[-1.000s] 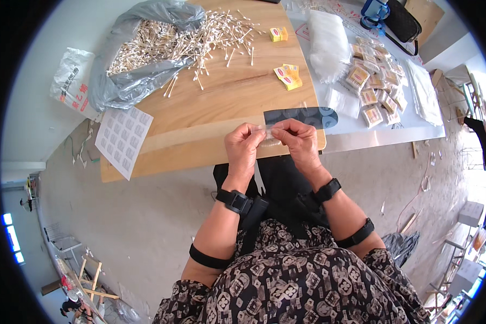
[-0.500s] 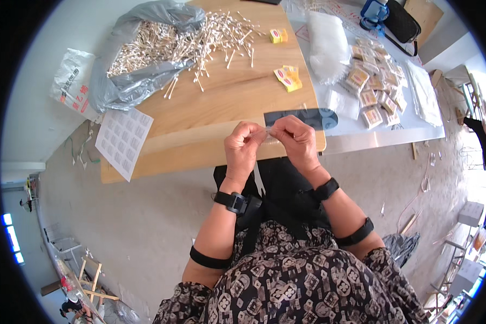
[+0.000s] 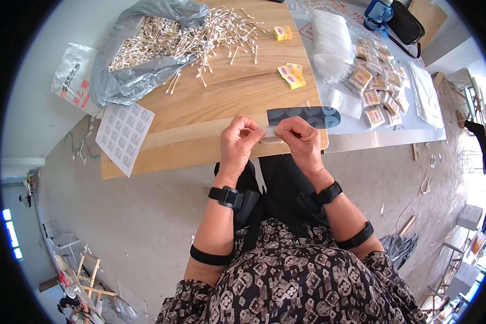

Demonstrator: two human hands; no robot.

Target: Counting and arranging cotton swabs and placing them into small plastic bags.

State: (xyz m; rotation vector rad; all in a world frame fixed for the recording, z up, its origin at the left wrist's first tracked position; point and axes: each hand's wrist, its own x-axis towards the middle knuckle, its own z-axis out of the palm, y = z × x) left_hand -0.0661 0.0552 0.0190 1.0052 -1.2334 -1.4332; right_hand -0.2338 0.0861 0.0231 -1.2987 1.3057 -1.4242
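My left hand [image 3: 239, 141] and my right hand [image 3: 301, 139] meet over the table's near edge. Both pinch the upper corners of a small clear plastic bag [image 3: 270, 135]; whitish contents show along its lower edge, too small to make out surely. Just beyond my right hand lies a dark, film-like sheet [image 3: 323, 116]. Farther off on the wooden table [image 3: 200, 121] are yellow printed cards [image 3: 291, 76] and a small stack of yellow cards [image 3: 282, 33]. Loose cotton swabs [image 3: 156, 40] spill out of a grey plastic bag [image 3: 110, 81] at the far left.
A sheet of printed labels [image 3: 125, 135] overhangs the table's left edge. On the metal-topped table at right lie filled swab packs [image 3: 372, 97], a stack of clear bags [image 3: 332, 43] and flat clear bags [image 3: 426, 97]. Behind them are a blue bottle [image 3: 378, 12] and black pouch [image 3: 404, 24].
My hands have spread slightly apart, and more of the small plastic bag shows between and below the fingers. The view has shifted a little.
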